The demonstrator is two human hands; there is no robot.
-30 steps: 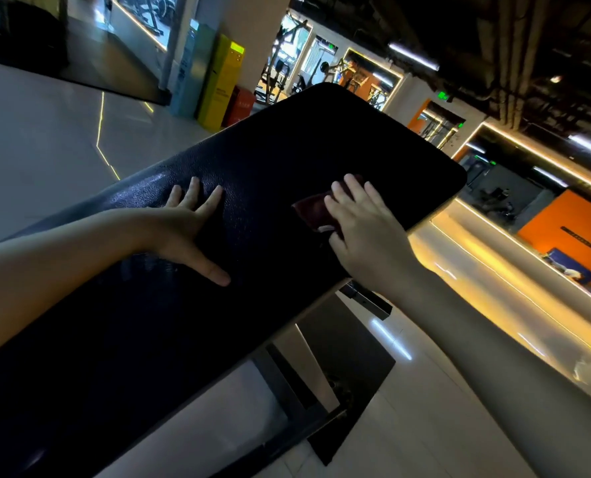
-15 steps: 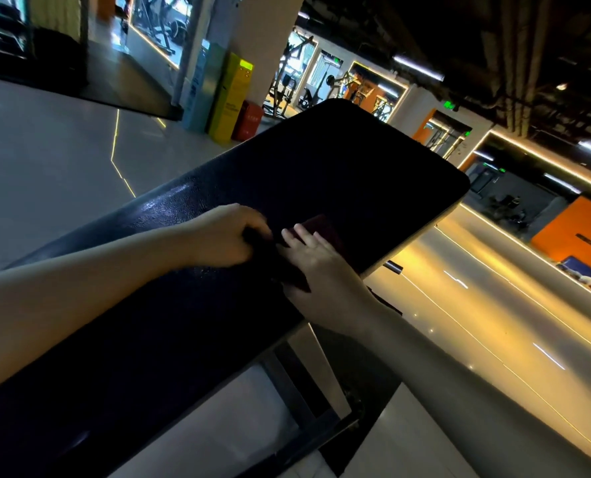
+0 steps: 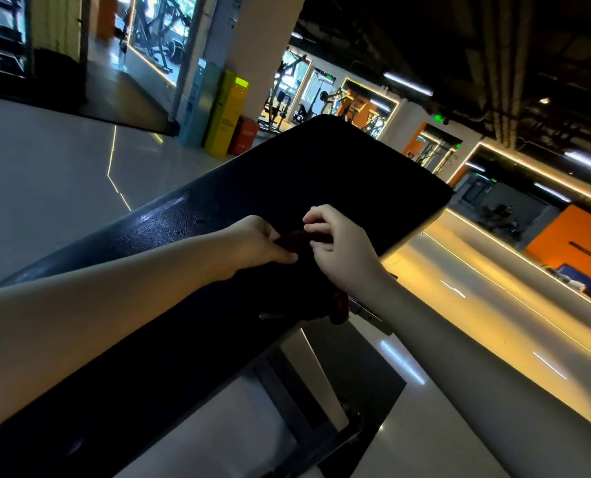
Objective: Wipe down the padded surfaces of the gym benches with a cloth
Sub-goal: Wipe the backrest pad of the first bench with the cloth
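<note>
2 hands meet over the middle of the pad (image 3: 338,174), which runs from 8 o'clock up to 1 o'clock. The left hand (image 3: 252,241) pinches the dark red cloth (image 3: 292,240). The right hand (image 3: 344,251), at the cloth's 3 o'clock, pinches its other end with curled fingers. Whether the cloth touches the pad is unclear.

This is a gym. A long black padded bench (image 3: 321,174) stands on a shiny floor (image 3: 45,174). Far back, in bright rooms, stand weight machines (image 3: 283,98), and a glass wall (image 3: 156,39) shows more.
</note>
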